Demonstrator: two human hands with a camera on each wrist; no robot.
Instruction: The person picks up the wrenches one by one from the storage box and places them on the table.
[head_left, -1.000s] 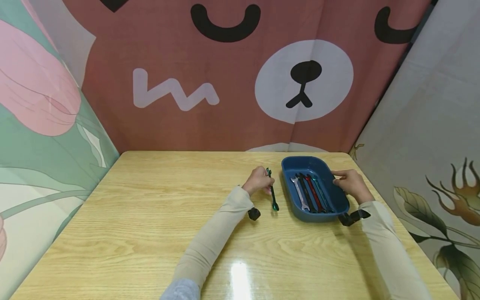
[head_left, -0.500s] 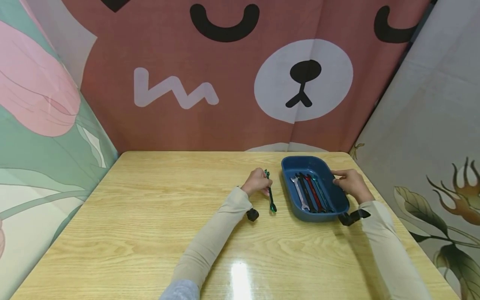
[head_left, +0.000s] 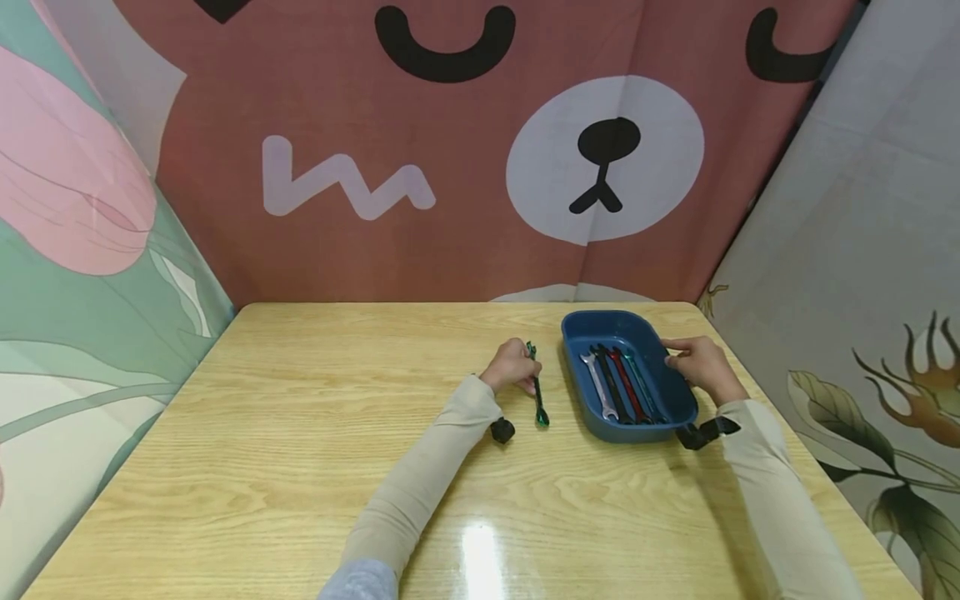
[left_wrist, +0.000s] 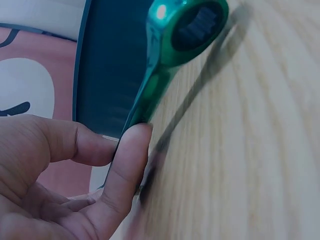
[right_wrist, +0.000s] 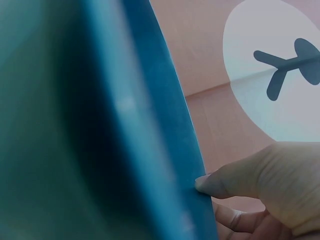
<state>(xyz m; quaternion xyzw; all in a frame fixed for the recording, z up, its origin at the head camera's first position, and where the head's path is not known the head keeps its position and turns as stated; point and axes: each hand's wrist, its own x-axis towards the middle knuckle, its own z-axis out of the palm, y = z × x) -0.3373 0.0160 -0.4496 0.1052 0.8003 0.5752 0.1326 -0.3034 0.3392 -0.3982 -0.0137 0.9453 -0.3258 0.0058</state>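
My left hand point(head_left: 510, 365) pinches a green combination wrench point(head_left: 538, 402) between thumb and fingers, left of the blue tub point(head_left: 622, 433). In the left wrist view the wrench's ring end point(left_wrist: 162, 35) points up and away, and its shadow falls on the wood beside it. My right hand point(head_left: 703, 368) holds the tub's right rim, thumb on the rim and the other fingers curled beneath it in the right wrist view. Inside the tub lie a silver wrench point(head_left: 599, 387), a black wrench point(head_left: 613, 385), a red wrench point(head_left: 628, 385) and a green-blue wrench point(head_left: 645, 390), side by side.
The wooden table point(head_left: 300, 450) stretches left and forward of the hands. A bear-printed curtain point(head_left: 465, 258) hangs behind its back edge, with a floral curtain point(head_left: 840, 275) along the right side. Black camera mounts point(head_left: 502, 431) sit at both wrists.
My left hand has drifted slightly left and towards me with the green wrench, a little farther from the tub. The right hand and the tub stay in place.
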